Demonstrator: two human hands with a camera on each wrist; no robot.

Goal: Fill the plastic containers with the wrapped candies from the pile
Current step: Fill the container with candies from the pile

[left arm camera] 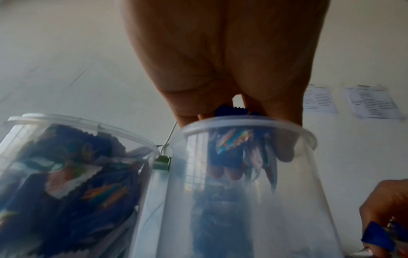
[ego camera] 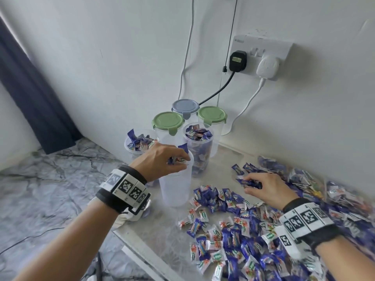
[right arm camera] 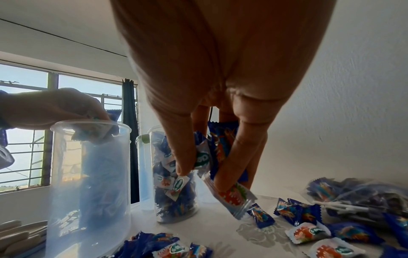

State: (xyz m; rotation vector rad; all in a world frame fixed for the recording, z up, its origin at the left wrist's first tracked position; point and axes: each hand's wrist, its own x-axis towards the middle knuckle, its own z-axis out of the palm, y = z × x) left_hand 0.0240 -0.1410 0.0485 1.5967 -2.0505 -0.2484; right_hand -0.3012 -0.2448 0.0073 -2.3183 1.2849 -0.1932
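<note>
The left hand (ego camera: 162,157) sat over the mouth of the empty clear container (ego camera: 176,187), fingers curled round a small bunch of wrapped candies (ego camera: 178,159) and dipped just inside its rim; the left wrist view showed the fingertips (left arm camera: 223,172) and blue wrappers (left arm camera: 232,139) below that rim. Taking this container as the landmark: just behind and to its left stood a candy-filled open container (ego camera: 140,145), touching or nearly so. Behind and to its right stood a second filled container (ego camera: 199,147). Farther behind were three lidded containers, two with green lids (ego camera: 168,121) (ego camera: 212,114) and one with a grey-blue lid (ego camera: 185,106). To its right, on the white table (ego camera: 221,165), the right hand (ego camera: 265,187) rested low at the far edge of the candy pile (ego camera: 243,236), fingers clenched on several candies (right arm camera: 218,150), one hanging loose near the tabletop. Beyond that hand lay a clear bag of lollipops (right arm camera: 357,197). On the wall behind was a double socket (ego camera: 261,49) with a black plug (ego camera: 237,60) and a white plug (ego camera: 267,67).
</note>
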